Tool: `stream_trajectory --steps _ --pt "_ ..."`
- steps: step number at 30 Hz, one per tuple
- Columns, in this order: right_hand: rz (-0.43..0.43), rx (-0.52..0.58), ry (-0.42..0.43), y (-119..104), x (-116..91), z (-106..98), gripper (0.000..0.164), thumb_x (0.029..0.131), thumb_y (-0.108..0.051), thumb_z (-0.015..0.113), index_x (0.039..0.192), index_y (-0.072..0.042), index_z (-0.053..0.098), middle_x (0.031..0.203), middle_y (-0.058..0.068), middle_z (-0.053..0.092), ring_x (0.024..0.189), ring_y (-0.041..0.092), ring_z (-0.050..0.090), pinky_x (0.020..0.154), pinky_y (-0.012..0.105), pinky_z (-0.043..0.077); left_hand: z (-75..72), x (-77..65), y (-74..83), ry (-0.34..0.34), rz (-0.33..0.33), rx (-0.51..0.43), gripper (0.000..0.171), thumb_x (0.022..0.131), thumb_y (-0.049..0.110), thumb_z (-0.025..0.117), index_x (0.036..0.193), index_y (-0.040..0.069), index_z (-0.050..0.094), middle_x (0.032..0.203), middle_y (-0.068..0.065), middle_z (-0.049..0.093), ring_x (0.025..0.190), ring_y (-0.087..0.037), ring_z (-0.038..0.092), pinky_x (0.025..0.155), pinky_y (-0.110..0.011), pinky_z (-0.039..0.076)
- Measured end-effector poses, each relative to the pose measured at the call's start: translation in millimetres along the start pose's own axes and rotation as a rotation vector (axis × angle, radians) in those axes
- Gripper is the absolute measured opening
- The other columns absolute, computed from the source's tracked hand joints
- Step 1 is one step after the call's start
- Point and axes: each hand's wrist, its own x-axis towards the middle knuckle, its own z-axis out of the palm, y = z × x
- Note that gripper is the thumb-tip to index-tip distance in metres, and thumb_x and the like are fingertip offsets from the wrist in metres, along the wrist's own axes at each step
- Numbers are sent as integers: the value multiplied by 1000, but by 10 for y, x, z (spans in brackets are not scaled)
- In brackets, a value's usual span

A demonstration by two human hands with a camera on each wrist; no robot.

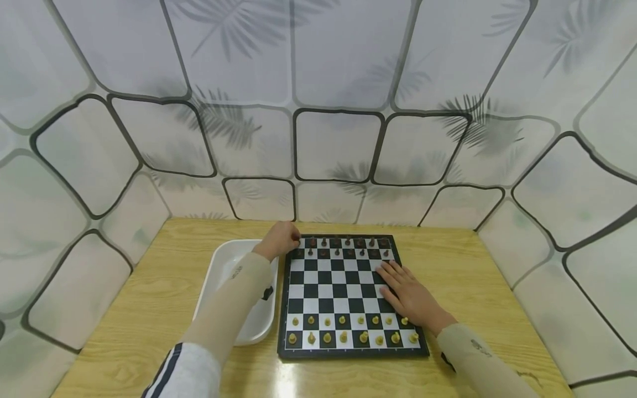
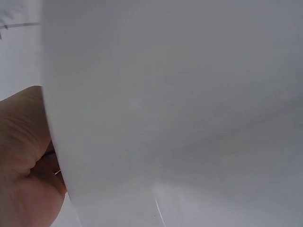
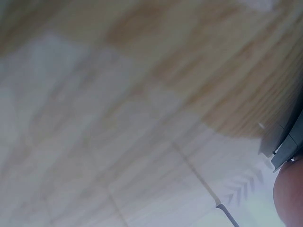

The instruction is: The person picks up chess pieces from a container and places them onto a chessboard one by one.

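Observation:
A black-and-white chessboard (image 1: 332, 275) lies on the table. Dark chess pieces (image 1: 348, 242) stand in two rows at its far side, yellow chess pieces (image 1: 343, 336) in two rows at the near side. My left hand (image 1: 276, 241) reaches across the tray to the far left corner, its fingertips pinching a dark chess piece at the corner square, mostly hidden by the fingers. In the left wrist view the tray's pale wall covers most of that hand. My right hand (image 1: 408, 296) rests with spread, straight fingers over the board's right edge, holding nothing.
A white plastic tray (image 1: 217, 260) sits left of the board, under my left forearm. Wood-grain tabletop (image 1: 448, 254) surrounds both. Pale patterned walls (image 1: 338, 143) enclose the table at the back and sides.

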Motion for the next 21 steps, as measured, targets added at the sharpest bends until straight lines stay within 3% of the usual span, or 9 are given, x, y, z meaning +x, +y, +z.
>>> stream_trajectory --steps 5,10,15,21 --pt "-6 0 -4 -5 9 -4 60 111 -40 49 162 -9 40 169 14 38 160 39 29 128 58 27 -33 -30 13 -21 -17 -14 16 98 10 72 111 3 79 107 -12 79 91 -22 71 88 -39 61" --pt "-11 -3 6 0 19 0 60 111 -39 50 161 -8 41 168 15 39 159 40 30 128 59 27 -121 -69 27 -14 21 5 30 98 11 72 126 -1 74 119 -17 76 108 -30 72 96 -44 60" --pt "-13 -6 -3 10 57 26 60 111 -39 48 162 -8 40 169 15 38 160 39 28 128 58 26 -269 -187 11 20 71 13 37 100 12 69 134 -4 68 127 -22 74 119 -37 70 101 -48 58" --pt "-16 -9 -2 30 75 67 61 111 -40 48 162 -8 41 169 15 39 160 39 29 128 58 27 -416 -370 -52 71 80 0 40 103 17 65 137 -3 66 134 -21 71 125 -39 67 106 -50 55"
